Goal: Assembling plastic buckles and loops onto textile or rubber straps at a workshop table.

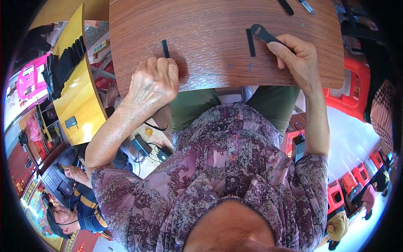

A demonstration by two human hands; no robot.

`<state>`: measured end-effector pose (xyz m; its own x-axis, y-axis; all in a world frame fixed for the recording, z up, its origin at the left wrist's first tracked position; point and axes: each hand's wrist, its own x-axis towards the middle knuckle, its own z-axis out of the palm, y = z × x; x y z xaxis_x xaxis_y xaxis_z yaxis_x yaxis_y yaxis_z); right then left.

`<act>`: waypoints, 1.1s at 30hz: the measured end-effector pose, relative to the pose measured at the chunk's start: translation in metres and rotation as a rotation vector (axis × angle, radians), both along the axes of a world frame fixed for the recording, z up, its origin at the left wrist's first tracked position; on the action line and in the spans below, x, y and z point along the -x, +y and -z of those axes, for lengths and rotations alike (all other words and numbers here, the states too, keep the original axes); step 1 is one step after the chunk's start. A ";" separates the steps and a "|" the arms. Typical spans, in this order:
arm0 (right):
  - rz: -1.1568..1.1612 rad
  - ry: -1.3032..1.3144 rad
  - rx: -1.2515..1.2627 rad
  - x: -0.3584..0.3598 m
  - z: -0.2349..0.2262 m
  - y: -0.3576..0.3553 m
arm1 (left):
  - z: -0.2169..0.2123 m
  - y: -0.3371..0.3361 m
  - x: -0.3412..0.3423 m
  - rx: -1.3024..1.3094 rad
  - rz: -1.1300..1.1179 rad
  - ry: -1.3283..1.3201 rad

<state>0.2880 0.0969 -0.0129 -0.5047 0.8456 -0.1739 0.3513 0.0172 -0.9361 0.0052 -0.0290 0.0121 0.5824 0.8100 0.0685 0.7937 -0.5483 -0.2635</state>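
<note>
My right hand (296, 56) pinches a black strap (266, 35) between thumb and fingers, over the right side of the brown wooden table. The strap's free end is rounded and has a slot cut in it. Just left of it, a short black strip (250, 43) lies flat on the tabletop. My left hand (154, 80) is closed near the table's front edge, knuckles up; whatever its fingers hold is hidden. Beyond those knuckles another short black strip (165, 48) shows. A thin dark band (156, 127) hangs below the left wrist; I cannot tell whether the hand holds it.
The wooden table (205, 38) carries a black strap (286, 6) and a pen-like item (307, 6) at its far right. A yellow board (79, 101) on the left bears a pile of black straps (63, 69). Red stools (350, 90) stand right. Another person (69, 214) sits lower left.
</note>
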 end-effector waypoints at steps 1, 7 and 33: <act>0.000 0.000 -0.002 0.000 0.000 0.000 | -0.001 -0.001 -0.004 0.012 -0.018 0.067; 0.005 -0.017 -0.018 0.000 -0.001 -0.001 | -0.007 0.001 -0.013 0.052 -0.014 0.231; 0.018 0.030 -0.035 0.000 0.002 -0.002 | -0.002 0.006 0.020 0.191 -0.113 -0.230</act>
